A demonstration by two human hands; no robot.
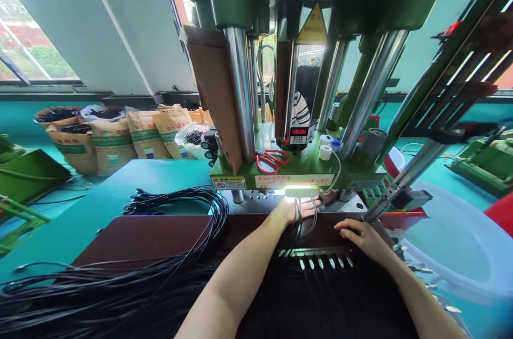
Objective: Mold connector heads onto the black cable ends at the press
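Note:
Under the bright lamp (302, 192) of a green press, my left hand (294, 209) is turned palm up. Thin dark cables (298, 221) lie across its fingers and loop down below them; the lamp hides part of the fingertips. To its right, my right hand (363, 238) hovers over the brown board, fingers loosely bent and thumb apart, nothing visible in it. Just below and between the hands sits a metal fixture (312, 252) with a row of metal cable connectors (320, 263) along its front edge. Black cables trail from these toward me.
Bundled black cables (160, 275) spread across the brown board (152, 232) at left. Red-handled scissors (272, 161) and white rolls (325, 152) rest on the press bed. Steel columns (242, 87) flank the work area. A large pale tub (452, 237) stands right.

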